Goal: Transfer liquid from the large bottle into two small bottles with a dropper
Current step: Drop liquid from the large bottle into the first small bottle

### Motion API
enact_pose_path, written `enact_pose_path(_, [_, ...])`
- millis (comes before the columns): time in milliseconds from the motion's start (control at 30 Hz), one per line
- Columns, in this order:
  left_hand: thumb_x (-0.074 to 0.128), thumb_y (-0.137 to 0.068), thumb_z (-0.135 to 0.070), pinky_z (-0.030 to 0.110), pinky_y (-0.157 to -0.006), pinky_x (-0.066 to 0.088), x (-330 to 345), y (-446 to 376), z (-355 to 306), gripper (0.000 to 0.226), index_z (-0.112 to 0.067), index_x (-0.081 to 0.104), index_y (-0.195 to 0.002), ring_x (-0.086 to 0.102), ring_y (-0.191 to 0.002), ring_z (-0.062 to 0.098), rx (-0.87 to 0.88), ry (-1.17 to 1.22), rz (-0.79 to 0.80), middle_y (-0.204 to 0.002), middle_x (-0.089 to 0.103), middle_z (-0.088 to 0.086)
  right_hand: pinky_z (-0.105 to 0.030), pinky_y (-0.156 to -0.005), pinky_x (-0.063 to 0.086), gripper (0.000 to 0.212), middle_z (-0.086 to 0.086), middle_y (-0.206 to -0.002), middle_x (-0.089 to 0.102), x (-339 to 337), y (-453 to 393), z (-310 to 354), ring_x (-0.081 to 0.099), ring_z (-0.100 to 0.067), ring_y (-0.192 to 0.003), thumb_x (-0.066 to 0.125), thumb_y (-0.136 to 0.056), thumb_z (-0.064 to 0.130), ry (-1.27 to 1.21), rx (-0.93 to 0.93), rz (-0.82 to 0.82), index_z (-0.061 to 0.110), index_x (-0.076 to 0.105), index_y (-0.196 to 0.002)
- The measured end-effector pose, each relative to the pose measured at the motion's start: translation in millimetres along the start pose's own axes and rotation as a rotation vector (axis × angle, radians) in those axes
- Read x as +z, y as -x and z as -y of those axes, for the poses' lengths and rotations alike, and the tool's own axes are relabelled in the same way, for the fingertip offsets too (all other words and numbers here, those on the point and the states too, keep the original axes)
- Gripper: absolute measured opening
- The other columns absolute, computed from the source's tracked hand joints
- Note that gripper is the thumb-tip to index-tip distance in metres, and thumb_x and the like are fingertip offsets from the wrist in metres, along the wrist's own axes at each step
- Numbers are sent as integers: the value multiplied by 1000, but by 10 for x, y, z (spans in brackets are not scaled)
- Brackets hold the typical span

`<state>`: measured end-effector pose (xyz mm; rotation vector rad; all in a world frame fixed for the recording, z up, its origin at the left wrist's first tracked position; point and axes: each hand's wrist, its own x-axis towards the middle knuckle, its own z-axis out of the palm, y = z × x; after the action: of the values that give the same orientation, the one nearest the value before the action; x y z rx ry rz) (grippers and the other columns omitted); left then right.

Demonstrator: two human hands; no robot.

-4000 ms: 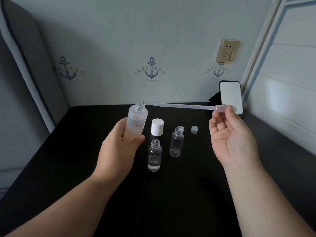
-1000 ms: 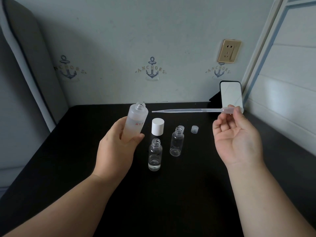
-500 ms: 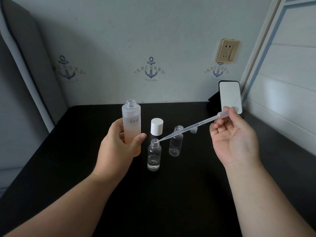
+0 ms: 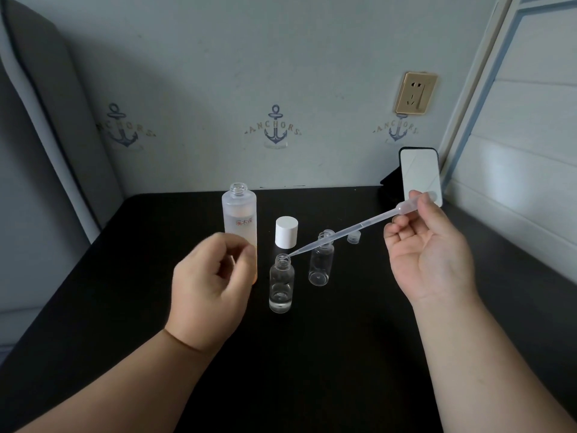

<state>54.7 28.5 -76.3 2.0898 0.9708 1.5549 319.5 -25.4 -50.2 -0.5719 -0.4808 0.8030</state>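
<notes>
Nearest, toward the middle of the black tabletop, the left hand hangs loosely curled and holds nothing, just in front of the large bottle, which stands upright and uncapped. Beside it to the right stands the first small bottle with a little liquid at its bottom. The right hand pinches the bulb of the dropper; the dropper's long axis slants down and to the left from that grip, its tip at this bottle's mouth. A squeeze should empty it there. Farther back stand the second small bottle, seemingly empty, a white cap and a small clear cap.
</notes>
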Motion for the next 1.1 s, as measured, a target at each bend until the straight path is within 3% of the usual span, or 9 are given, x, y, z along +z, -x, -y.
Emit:
enact_pose_path(67, [57, -94, -42, 22, -56, 48, 17, -1, -12, 6, -41, 59, -90, 62, -73, 11, 4, -51, 92, -76, 62, -15, -22, -64, 51, 7, -1, -77, 65, 3, -3, -1, 59, -10, -64, 70, -91, 19, 12, -11, 18, 15, 76, -88])
enact_pose_path(167, [53, -86, -60, 13, -57, 42, 34, -4, -22, 33, -33, 68, -94, 61, -68, 9, -47, -75, 182, -72, 61, -24, -22, -65, 51, 11, 0, -77, 65, 11, -6, -2, 59, -9, -65, 70, -91, 19, 39, -32, 44, 17, 77, -83])
enact_pose_path(267, [52, -77, -71, 14, -61, 41, 54, -10, -2, 52, -31, 69, -105, 60, -67, -3, -103, -53, 254, -78, 62, -35, -21, -65, 50, 16, 1, -77, 65, 25, -2, 5, 58, -9, -65, 68, -92, 19, 62, -42, 63, 18, 77, -78])
enact_pose_path(367, [55, -72, -76, 12, -63, 42, 75, -18, 33, 60, -33, 67, -112, 60, -75, -11, -121, -36, 380, -87, 69, -27, -21, -65, 50, 17, 1, -77, 65, 36, 9, 11, 57, -9, -65, 67, -93, 18, 73, -45, 68, 18, 75, -77])
enact_pose_path(467, [57, -70, -76, 9, -62, 45, 98, -8, 51, 57, -37, 67, -110, 61, -80, -10, -101, -81, 455, -84, 68, -26, -21, -65, 50, 16, 0, -77, 64, 51, 16, 16, 57, -9, -65, 68, -93, 17, 67, -46, 60, 18, 74, -78])
enact_pose_path(600, [52, -71, -76, 9, -64, 44, 102, -13, 49, 50, -39, 65, -104, 61, -78, -4, -84, -128, 462, -90, 59, -38, -21, -65, 50, 13, 0, -77, 64, 57, 26, 25, 56, -9, -65, 68, -93, 17, 60, -50, 47, 17, 73, -81])
enact_pose_path(700, [51, -73, -74, 10, -66, 45, 97, -21, 45, 50, -39, 65, -106, 61, -76, -1, -65, -123, 459, -90, 58, -39, -20, -65, 48, 8, 0, -77, 64, 56, 25, 25, 56, -9, -64, 69, -93, 16, 58, -56, 39, 16, 72, -85])
enact_pose_path(900, [50, -75, -75, 15, -59, 47, 89, -26, 39, 51, -42, 65, -109, 62, -75, 4, -47, -128, 464, -93, 60, -32, -19, -60, 42, 14, 2, -75, 64, 41, 12, 31, 50, -8, -58, 68, -93, 16, 82, -45, 10, 19, 74, -80])
enact_pose_path(1100, [48, -75, -77, 22, -64, 54, 97, -25, 78, 62, -37, 67, -117, 63, -77, 3, -44, -146, 459, -76, 62, -21, -18, -55, 39, 14, 3, -73, 65, 43, 13, 32, 41, -7, -51, 69, -91, 16, 74, -32, 2, 18, 75, -79])
